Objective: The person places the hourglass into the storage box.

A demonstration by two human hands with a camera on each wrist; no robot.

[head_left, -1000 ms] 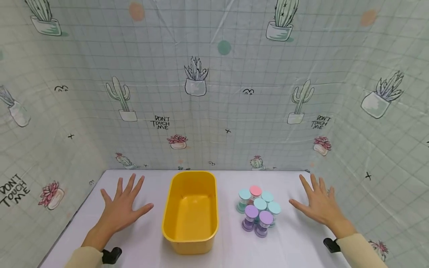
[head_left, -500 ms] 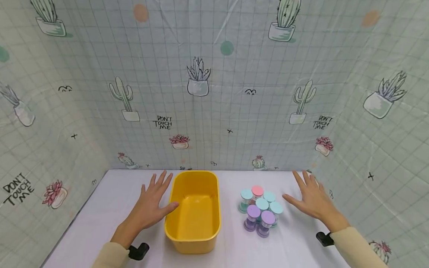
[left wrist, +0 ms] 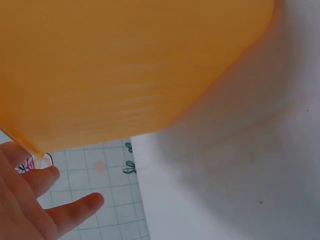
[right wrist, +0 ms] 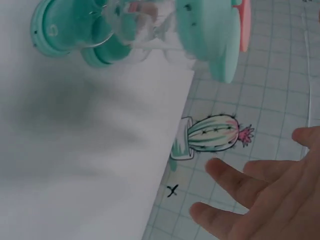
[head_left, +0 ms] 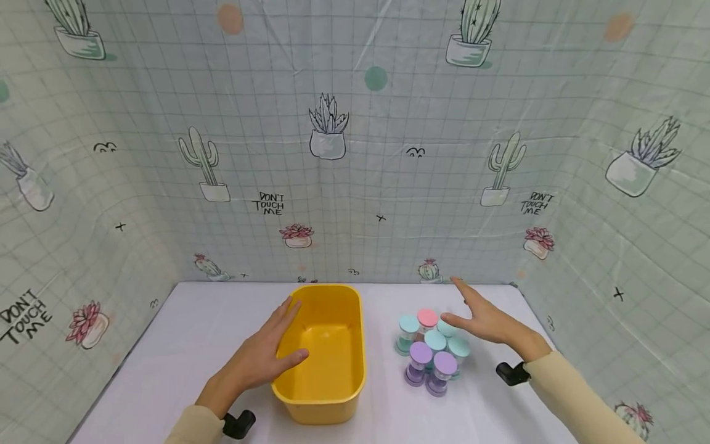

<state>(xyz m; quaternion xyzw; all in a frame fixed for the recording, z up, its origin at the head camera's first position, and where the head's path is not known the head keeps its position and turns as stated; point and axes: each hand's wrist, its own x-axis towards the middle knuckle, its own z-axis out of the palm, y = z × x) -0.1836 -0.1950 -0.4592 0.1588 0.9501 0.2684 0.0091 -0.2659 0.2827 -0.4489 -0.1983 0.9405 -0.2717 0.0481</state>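
As beige sleeves (head_left: 577,391) reach in from the near edge, each wrist carrying a small black device (head_left: 240,424), a person's two bare hands extend over a white surface (head_left: 138,364). The left hand (head_left: 261,357) slants over the left rim of a yellow bin (head_left: 318,412), thumb stretched above the interior and fingers pointing toward the far end; it grips nothing, and whether it touches the rim cannot be told. The right hand (head_left: 488,319), thumb apart from its long, nearly straight fingers, hovers at the far right side of a cluster of timers, likewise holding nothing. The deep, oblong bin stands upright near the middle, its smooth floor in view. To its right, apart from it, seven hourglass-shaped timers stand in a tight group: two purple-capped timers (head_left: 420,354) nearest, four teal-capped timers (head_left: 435,341) behind and among them, and one pink-capped timer (head_left: 428,318) at the back. Behind rises a gridded backdrop (head_left: 355,185) printed with potted cacti and "Don't touch me."
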